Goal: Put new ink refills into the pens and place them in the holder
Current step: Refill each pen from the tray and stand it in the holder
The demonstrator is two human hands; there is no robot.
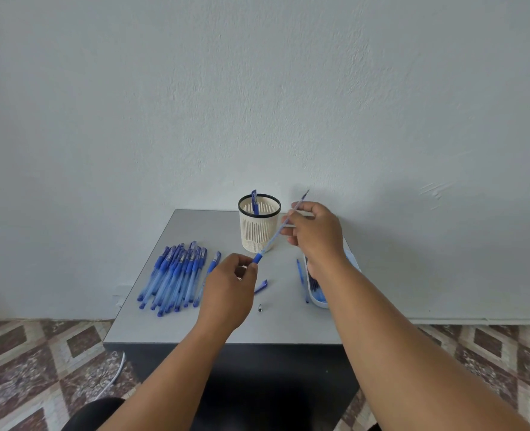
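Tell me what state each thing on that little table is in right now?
Pen barrel: held in the air between both hands, cap and tip off.
Left hand: pinches the barrel's blue grip end.
Right hand: holds the barrel's upper part.
Holder: upright, one capped pen inside.
Pen pile: capped, lying flat.
Loose cap: lying on the table.
Metal tip: lying detached.
Tray: partly hidden by the arm.

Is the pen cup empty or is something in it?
Not empty. The holder stands upright with one blue pen sticking up inside it.
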